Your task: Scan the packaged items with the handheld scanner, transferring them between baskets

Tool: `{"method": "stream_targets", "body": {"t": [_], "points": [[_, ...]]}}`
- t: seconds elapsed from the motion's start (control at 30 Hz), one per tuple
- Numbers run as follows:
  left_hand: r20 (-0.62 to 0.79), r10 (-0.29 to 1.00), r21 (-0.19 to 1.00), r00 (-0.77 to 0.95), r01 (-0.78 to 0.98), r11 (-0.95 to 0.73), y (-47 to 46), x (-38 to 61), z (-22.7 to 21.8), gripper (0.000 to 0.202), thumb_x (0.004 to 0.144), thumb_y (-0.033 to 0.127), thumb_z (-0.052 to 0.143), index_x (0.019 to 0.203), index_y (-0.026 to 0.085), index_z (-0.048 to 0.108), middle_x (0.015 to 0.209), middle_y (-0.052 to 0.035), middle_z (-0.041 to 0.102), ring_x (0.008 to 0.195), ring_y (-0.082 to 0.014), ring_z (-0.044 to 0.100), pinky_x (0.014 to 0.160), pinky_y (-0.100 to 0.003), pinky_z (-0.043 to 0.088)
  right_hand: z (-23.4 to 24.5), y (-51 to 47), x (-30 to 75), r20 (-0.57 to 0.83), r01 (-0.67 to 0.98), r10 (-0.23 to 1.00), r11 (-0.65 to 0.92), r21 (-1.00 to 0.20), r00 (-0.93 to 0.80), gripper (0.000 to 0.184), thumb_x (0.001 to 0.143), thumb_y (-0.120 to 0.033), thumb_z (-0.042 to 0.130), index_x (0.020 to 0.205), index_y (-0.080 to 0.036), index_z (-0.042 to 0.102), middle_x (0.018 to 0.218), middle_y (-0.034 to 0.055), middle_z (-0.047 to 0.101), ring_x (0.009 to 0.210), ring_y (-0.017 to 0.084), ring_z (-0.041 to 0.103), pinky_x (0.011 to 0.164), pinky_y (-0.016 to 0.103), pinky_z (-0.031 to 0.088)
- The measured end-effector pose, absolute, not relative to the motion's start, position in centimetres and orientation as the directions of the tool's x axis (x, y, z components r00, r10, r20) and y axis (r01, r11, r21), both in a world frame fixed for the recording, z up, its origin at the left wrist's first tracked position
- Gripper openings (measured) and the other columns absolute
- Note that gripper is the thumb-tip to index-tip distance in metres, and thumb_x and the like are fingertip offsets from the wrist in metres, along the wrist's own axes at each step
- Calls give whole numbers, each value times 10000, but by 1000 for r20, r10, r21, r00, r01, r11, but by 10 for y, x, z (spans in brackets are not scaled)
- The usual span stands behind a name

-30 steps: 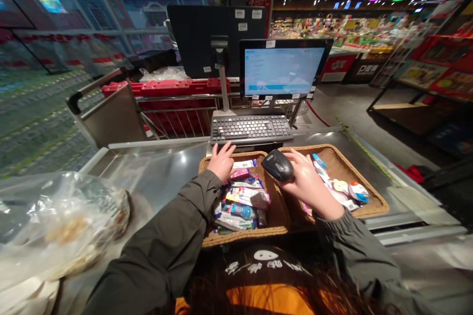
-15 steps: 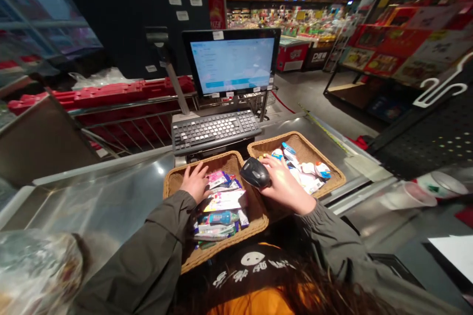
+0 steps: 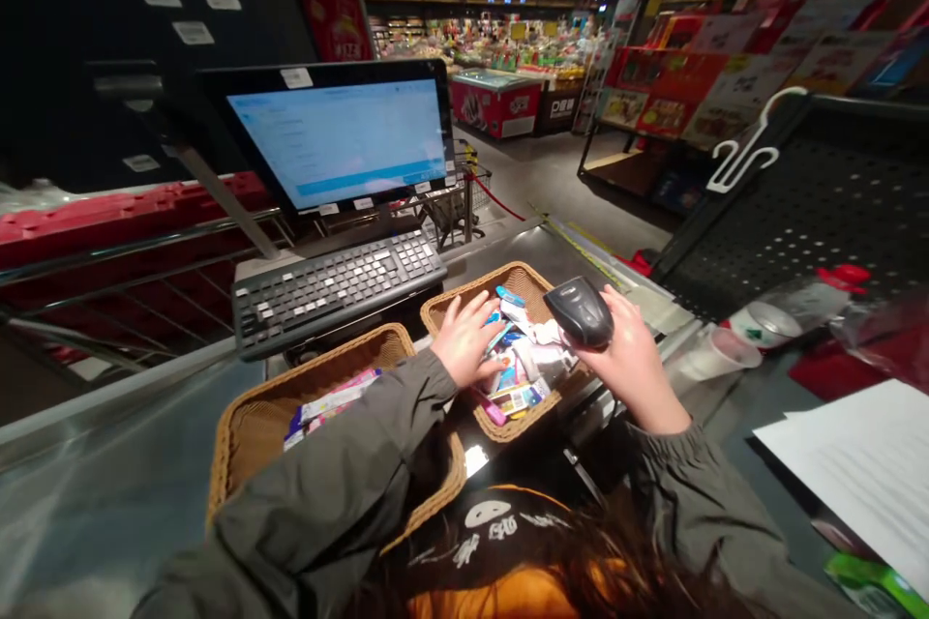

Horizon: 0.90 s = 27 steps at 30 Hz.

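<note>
A black handheld barcode scanner (image 3: pixel 581 311) is in the grip of my right hand (image 3: pixel 633 363), above the right edge of the farther wicker basket (image 3: pixel 500 274). My left hand (image 3: pixel 468 338) reaches over that basket's left side with its fingers spread, over or against the small packaged items (image 3: pixel 519 363) inside; contact is hard to make out. Nothing shows in its grasp. The nearer wicker basket (image 3: pixel 239 435) lies under my left forearm, which hides much of it. Some purple and pink packets (image 3: pixel 330 403) show in it.
Behind the baskets stand a keyboard (image 3: pixel 341 285) and a lit monitor (image 3: pixel 348 140). To the right are a plastic cup (image 3: pixel 720 353), printed papers (image 3: pixel 856 464) and a white hanger (image 3: pixel 744 155) on a perforated black panel. A metal cart (image 3: pixel 145 300) is at the left.
My left hand has moved from the left basket to the right one. The scanner in my right hand has shifted rightward, off the gap between the baskets. The view has turned right.
</note>
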<state>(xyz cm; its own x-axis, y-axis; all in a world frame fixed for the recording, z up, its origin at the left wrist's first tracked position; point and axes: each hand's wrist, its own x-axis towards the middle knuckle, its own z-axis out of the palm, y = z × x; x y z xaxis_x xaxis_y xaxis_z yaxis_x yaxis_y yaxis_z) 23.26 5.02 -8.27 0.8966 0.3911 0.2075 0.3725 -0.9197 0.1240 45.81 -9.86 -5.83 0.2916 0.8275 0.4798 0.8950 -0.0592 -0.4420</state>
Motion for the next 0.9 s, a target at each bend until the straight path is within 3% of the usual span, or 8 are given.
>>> {"method": "stream_targets", "body": {"t": [0.2,0.37,0.5,0.7,0.9], "points": [[39,436,106,899,431,-896,59,333,-116,735,708,521,792,1304,149,577,1583,-215,316,1488,-366,245,1165,-673,196,-63,-101,486,444,870,831,-92,-484,335,441,752,-379,696,1148,-209,603,1314,183,600,1383,425,419,1108,732,246],[-13,412,91,911,412,-907,71,367,-144,565,722,531,770,1123,142,680,1577,-219,326,1483,-366,256,1155,-675,203,-69,-94,504,424,856,829,-120,-503,366,438,744,-382,691,1137,-206,610,1311,185,605,1373,433,433,1090,731,277],[-17,371,92,928,371,-924,77,375,-154,486,756,557,719,1025,153,736,1521,-191,434,1460,-379,295,1155,-688,177,-74,-85,514,416,850,834,-114,-514,364,427,749,-383,676,1129,-199,615,1302,184,612,1374,422,438,1097,711,287],[-26,312,128,950,313,-941,81,377,-150,324,715,452,718,872,172,768,1461,-136,522,1439,-371,324,1175,-676,133,-76,-75,519,394,845,847,-112,-523,356,419,769,-393,660,1132,-188,616,1298,187,610,1377,421,434,1100,709,286],[93,264,72,960,258,-964,97,352,-108,281,733,407,661,863,183,769,1426,-114,565,1439,-380,323,1192,-683,58,-75,-69,514,434,855,835,-79,-512,338,469,781,-417,663,1182,-187,587,1300,183,609,1371,413,443,1107,687,305]]}}
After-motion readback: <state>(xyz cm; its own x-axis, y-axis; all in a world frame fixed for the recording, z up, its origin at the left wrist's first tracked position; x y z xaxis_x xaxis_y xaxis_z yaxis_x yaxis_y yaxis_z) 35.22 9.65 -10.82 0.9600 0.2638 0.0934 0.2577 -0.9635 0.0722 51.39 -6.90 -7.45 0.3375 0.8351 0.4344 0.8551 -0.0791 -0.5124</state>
